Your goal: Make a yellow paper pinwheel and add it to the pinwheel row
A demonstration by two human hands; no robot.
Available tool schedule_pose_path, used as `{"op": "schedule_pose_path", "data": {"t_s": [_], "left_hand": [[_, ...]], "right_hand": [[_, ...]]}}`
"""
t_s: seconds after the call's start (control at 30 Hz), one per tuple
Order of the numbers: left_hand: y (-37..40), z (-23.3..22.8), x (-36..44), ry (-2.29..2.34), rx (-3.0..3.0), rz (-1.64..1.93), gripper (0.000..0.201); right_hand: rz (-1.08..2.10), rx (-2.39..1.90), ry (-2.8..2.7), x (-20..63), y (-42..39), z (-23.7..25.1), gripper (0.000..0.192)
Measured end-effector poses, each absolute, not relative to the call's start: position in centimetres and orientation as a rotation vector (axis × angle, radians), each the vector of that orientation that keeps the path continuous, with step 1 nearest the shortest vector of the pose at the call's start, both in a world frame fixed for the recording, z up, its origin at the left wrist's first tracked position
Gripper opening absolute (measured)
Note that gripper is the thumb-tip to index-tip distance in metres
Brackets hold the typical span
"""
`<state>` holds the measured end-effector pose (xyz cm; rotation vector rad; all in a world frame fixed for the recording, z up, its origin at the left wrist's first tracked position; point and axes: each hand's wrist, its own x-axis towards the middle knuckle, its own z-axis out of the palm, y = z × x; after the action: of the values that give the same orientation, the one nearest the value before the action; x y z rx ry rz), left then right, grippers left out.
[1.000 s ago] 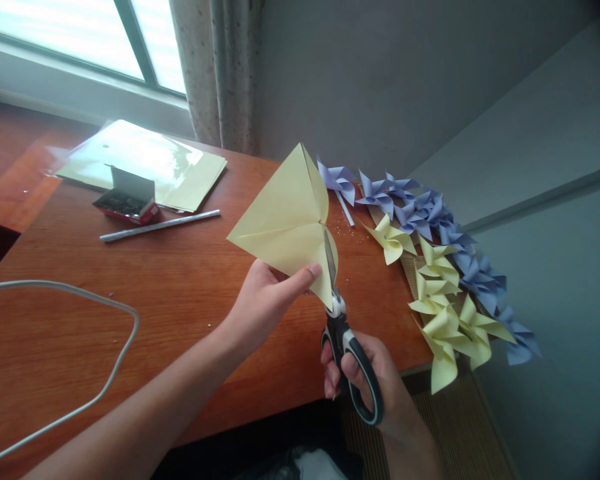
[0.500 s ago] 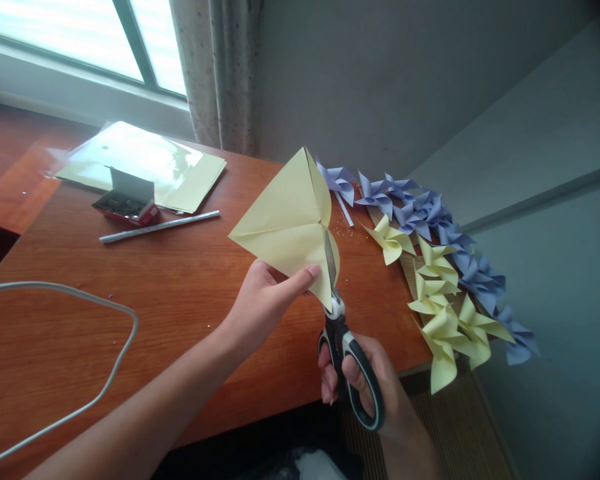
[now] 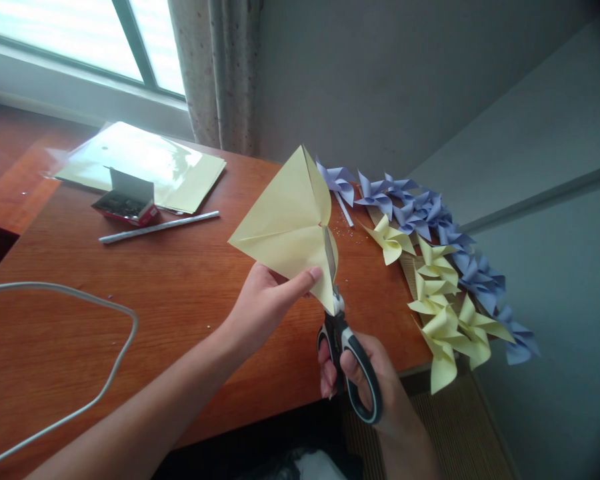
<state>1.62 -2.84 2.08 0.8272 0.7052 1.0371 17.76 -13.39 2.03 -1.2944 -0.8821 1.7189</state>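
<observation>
At frame centre I log my left hand (image 3: 265,303) pinching the yellow paper (image 3: 287,227) from below. Just lower right, my right hand (image 3: 365,383) grips the scissors (image 3: 343,347), blades inside the paper.

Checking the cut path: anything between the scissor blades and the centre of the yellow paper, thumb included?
Nothing visible. The scissors in the right hand cut up a crease of the yellow paper. The left hand pinches the sheet left of the blades; its thumb is close but beside them.
</observation>
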Motion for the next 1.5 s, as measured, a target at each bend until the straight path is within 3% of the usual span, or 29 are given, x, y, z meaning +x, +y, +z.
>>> {"op": "schedule_pose_path", "data": {"t_s": [0.53,0.8,0.97,1.2,1.5], "left_hand": [[-2.9,2.3,1.7,0.711,0.803,1.064,0.023],[-2.3,2.3,1.3,0.790,0.754,1.246,0.018],[-1.8,2.2,1.1,0.822,0.624,1.334,0.016],[-2.0,1.7,1.5,0.798,0.654,1.281,0.018],[-2.2,1.3,1.5,0.795,0.690,1.220,0.018]], "right_hand": [[1.724,-1.313,-0.923,17.7,-13.4,2.4,0.047],[1.692,-1.484,-1.002,18.5,-13.9,2.6,0.046],[1.325,-1.856,-1.288,21.1,-13.7,2.2,0.029],[0.209,-2.399,-1.746,25.0,-12.1,0.3,0.015],[0.064,-2.558,-1.875,25.2,-10.7,0.5,0.020]]}}
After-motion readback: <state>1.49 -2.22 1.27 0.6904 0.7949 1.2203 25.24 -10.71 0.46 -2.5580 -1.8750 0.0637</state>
